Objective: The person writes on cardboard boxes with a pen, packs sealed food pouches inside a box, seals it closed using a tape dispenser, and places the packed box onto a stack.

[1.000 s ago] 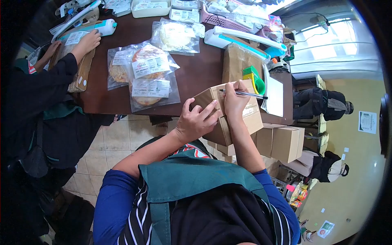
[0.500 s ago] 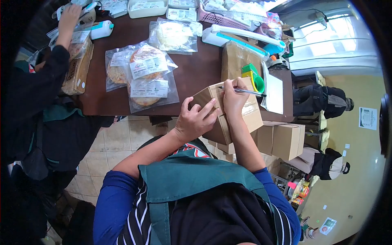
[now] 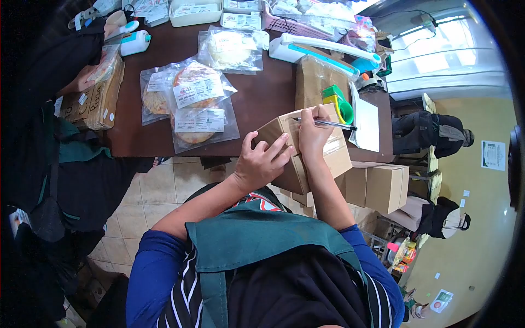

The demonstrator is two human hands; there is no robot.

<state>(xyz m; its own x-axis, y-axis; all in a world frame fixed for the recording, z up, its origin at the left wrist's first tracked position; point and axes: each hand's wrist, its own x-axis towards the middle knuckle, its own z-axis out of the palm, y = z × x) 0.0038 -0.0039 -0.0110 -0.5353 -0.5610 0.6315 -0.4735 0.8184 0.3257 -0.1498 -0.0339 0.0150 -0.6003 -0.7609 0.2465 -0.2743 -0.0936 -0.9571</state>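
Note:
A small brown cardboard box (image 3: 338, 156) leans at the table's front edge, tilted towards me. My left hand (image 3: 263, 162) grips its left side, thumb and fingers bent against the cardboard. In my right hand (image 3: 315, 135) is a pen (image 3: 340, 126), closed between thumb and fingers, and that hand rests on the top of the box. The pen's tip meets the box near its upper edge; any writing there is too small to read. Left of the box lie clear bags of pizza (image 3: 198, 90) with white labels.
Behind the box are a larger carton (image 3: 307, 82), a green and yellow tape roll (image 3: 342, 106), papers (image 3: 367, 123) and a white-and-teal sealer (image 3: 320, 52). More boxes (image 3: 377, 187) stand below right. A co-worker (image 3: 65, 120) handles a bag over a carton (image 3: 98, 104) at left.
My hands, the box and the pen have barely moved. At left, the co-worker's raised arm has shifted, and more of the carton's written side shows.

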